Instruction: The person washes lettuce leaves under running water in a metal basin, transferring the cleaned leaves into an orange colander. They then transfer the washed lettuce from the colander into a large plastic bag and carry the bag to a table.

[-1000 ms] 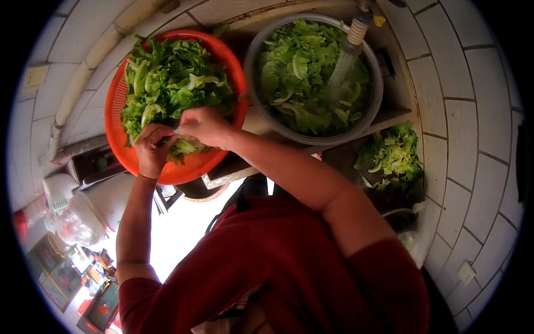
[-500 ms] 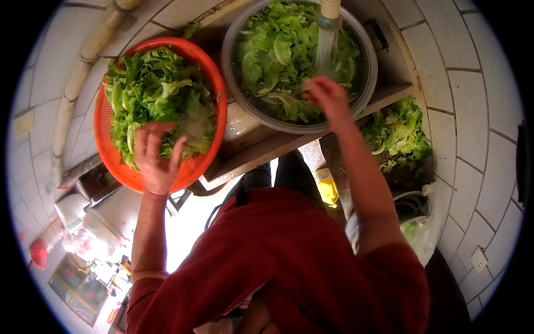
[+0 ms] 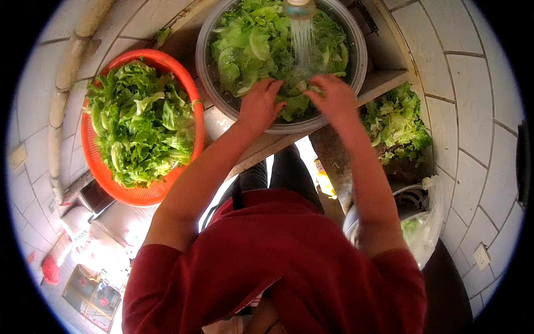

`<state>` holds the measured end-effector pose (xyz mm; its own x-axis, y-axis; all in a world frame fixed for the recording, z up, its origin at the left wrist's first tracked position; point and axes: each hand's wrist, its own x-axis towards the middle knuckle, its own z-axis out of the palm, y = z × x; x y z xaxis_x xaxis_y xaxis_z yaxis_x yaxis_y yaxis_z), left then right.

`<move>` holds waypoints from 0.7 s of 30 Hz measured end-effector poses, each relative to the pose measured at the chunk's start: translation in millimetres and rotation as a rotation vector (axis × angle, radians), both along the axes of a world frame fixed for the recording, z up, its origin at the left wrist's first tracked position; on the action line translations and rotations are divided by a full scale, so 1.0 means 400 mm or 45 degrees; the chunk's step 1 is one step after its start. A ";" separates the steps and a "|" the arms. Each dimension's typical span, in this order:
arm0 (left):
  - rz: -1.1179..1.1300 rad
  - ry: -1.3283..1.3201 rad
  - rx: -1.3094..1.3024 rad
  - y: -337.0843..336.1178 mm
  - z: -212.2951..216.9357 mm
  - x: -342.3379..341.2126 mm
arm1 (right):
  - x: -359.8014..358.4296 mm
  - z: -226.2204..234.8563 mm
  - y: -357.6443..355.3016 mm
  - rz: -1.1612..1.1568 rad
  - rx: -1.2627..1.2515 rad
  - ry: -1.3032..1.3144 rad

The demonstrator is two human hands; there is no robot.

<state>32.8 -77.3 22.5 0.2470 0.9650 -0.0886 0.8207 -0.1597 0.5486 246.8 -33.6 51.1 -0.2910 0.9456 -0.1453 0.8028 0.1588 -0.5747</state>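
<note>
A metal basin (image 3: pixel 203 83) full of water and loose green lettuce leaves (image 3: pixel 250 42) stands in front of me. Water streams into it from a hose end (image 3: pixel 300 10). At the basin's near side, my left hand (image 3: pixel 260 106) reaches over the rim, its thumb and fingers apart, with nothing visible between them. Just right of it, my right hand (image 3: pixel 335 101) is slightly blurred, its fingertips closed on a small pale piece of a lettuce leaf (image 3: pixel 315 89). To the left, an orange plastic colander (image 3: pixel 198 119) holds a heap of lettuce (image 3: pixel 142 119), with neither hand touching it.
More lettuce (image 3: pixel 397 122) lies in a heap right of the basin, below the ledge. A clear plastic bag (image 3: pixel 431 222) hangs by a dark round container. A thick pipe (image 3: pixel 67 83) runs along the tiled wall at left. A yellow package (image 3: pixel 325 183) sits low near my legs.
My left hand has left the colander's lettuce and moved right to the basin. My right hand remains over the basin, its fingertips now at the leaves. The view has shifted slightly.
</note>
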 end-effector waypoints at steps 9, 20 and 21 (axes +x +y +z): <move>0.005 0.287 -0.204 -0.007 -0.075 -0.033 | 0.001 -0.012 0.057 -0.188 -0.563 0.564; -0.167 0.390 -0.479 0.013 -0.078 -0.052 | 0.266 0.078 0.054 -0.064 0.108 -0.303; -0.102 0.312 -0.452 0.013 -0.066 -0.049 | 0.205 0.081 0.065 0.029 0.153 -0.264</move>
